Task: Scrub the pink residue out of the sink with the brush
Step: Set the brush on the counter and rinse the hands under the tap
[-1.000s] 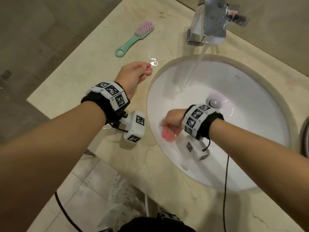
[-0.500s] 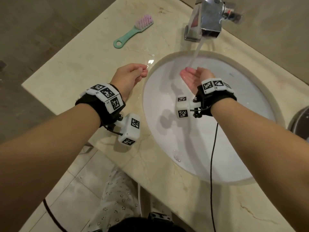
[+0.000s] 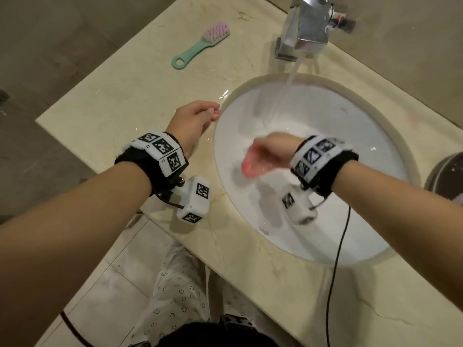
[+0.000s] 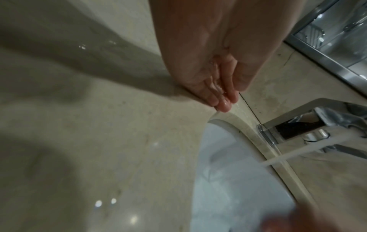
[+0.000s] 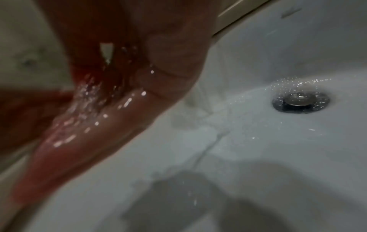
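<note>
The brush (image 3: 202, 44), mint green with pink bristles, lies on the counter at the back left, far from both hands. My right hand (image 3: 263, 156) is down inside the white sink (image 3: 355, 126), blurred with motion, its wet pink-stained fingers (image 5: 79, 128) straight against the left wall of the basin. It holds nothing. My left hand (image 3: 198, 118) rests on the counter at the sink's left rim, wet fingers (image 4: 222, 94) straight and together, empty. A small pink smear (image 3: 264, 230) sits low on the near wall of the basin.
The chrome faucet (image 3: 308, 28) at the back runs a stream of water (image 3: 288, 83) into the basin. The drain (image 5: 300, 100) is to the right of my right hand. A dark round container (image 3: 448, 176) shows at the right edge. A black cable (image 3: 338, 246) hangs from my right wrist.
My right hand dropped from under the faucet stream, palm up, back down to the left wall of the basin. The left hand has stayed at the rim.
</note>
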Tool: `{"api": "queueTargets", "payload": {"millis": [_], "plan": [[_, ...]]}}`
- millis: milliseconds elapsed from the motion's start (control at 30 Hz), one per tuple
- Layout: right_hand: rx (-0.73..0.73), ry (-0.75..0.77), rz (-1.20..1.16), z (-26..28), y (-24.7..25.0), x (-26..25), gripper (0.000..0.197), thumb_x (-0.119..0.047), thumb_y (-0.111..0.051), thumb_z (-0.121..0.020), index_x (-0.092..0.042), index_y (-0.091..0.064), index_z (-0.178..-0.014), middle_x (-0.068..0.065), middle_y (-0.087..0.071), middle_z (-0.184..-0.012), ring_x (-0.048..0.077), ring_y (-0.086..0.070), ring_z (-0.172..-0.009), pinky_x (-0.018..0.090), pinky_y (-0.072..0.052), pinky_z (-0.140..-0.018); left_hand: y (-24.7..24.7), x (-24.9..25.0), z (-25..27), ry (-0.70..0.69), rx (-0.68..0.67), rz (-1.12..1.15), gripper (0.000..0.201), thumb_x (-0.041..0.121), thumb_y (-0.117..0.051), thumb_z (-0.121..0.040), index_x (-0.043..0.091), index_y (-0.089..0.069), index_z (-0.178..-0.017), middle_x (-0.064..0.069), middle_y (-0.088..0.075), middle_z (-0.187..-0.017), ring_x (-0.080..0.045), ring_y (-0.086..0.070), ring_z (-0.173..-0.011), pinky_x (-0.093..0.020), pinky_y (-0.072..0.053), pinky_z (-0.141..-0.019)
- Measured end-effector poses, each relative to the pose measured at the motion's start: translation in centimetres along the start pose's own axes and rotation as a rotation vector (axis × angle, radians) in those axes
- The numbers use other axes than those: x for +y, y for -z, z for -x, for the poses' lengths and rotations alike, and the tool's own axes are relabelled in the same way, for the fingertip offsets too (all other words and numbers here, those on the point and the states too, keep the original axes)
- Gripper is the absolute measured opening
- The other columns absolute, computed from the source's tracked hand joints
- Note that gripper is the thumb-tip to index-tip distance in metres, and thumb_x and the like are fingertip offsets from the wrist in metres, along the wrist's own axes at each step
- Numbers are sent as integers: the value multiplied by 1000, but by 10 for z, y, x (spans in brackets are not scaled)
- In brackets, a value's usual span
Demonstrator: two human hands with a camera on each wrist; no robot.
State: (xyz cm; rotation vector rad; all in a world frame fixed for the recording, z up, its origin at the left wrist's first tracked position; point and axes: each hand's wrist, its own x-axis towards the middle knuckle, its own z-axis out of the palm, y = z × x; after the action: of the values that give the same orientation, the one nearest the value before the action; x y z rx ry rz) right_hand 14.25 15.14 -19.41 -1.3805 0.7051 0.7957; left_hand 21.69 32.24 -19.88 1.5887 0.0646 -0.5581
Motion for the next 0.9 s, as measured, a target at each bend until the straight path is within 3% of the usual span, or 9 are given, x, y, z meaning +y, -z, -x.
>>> {"api": "queueTargets", "payload": {"millis": [67, 133, 300, 400, 533, 600, 700, 800, 900], "plan": [[-200, -211, 413, 13, -12, 30, 39, -8, -35, -94, 6, -64, -72, 13, -68, -55, 19, -67, -50, 23, -57, -55, 0, 1, 1, 2, -4, -5, 20, 1, -47, -93, 11, -64, -98, -1, -63, -88, -5, -59, -84, -10, -47, -79], [-285, -347, 617, 20, -14, 53, 40, -7, -35, -94, 7, -64, -72, 13, -66, -53, 19, -66, -48, 23, -56, -54, 0, 2, 2, 7, -7, -5, 21, 1, -47, -93, 14, -64, -94, 0, -64, -88, -4, -59, -83, -9, -47, -78], [-17, -312, 630, 8, 11, 66, 41, -4, -33, -92, 8, -59, -62, 14, -60, -42, 21, -60, -38, 26, -54, -47, -3, 3, 3, 13, 6, 18, 23, 1, -45, -94, 15, -64, -91, 0, -63, -87, -2, -59, -80, -7, -48, -75], [231, -139, 362, -10, 33, 51, 42, -6, -36, -95, 4, -59, -61, 9, -61, -41, 18, -62, -40, 26, -55, -50, -3, 2, 3, 13, 5, 27, 24, 1, -45, -94, 15, -64, -90, 0, -63, -87, -3, -59, -80, -7, -48, -76], [409, 145, -492, -20, 54, 18, 37, -12, -34, -100, 9, -56, -79, 17, -65, -58, 26, -64, -58, 26, -55, -45, -3, 1, 2, 6, 10, 30, 24, 1, -45, -94, 16, -64, -89, -1, -63, -87, -3, -59, -80, -8, -47, -76], [370, 255, -796, -18, 61, 4, 36, -12, -30, -101, 11, -54, -85, 23, -61, -80, 31, -61, -76, 30, -58, -65, -3, 1, 2, 2, 10, 25, 25, 1, -45, -94, 15, -63, -88, -2, -63, -87, -3, -59, -80, -8, -47, -76], [319, 339, -978, -16, 65, -14, 40, -13, -26, -102, 10, -53, -85, 26, -58, -105, 35, -58, -102, 34, -49, -91, -3, 1, 3, -1, 9, 16, 25, 1, -44, -94, 15, -63, -89, -2, -63, -88, -4, -59, -82, -9, -47, -77], [262, 355, -1001, -19, 65, -27, 38, -13, -28, -102, 11, -55, -90, 26, -55, -124, 35, -58, -110, 34, -54, -84, -2, 1, 3, 4, 18, 11, 24, 1, -45, -94, 15, -64, -90, -2, -64, -88, -4, -60, -83, -10, -47, -81], [219, 372, -1072, -23, 65, -37, 34, -12, -29, -102, 12, -53, -107, 25, -55, -125, 34, -58, -112, 35, -55, -85, -2, 1, 2, 9, 16, 13, 24, 0, -45, -93, 16, -64, -90, -1, -64, -88, -4, -60, -85, -10, -47, -82]]}}
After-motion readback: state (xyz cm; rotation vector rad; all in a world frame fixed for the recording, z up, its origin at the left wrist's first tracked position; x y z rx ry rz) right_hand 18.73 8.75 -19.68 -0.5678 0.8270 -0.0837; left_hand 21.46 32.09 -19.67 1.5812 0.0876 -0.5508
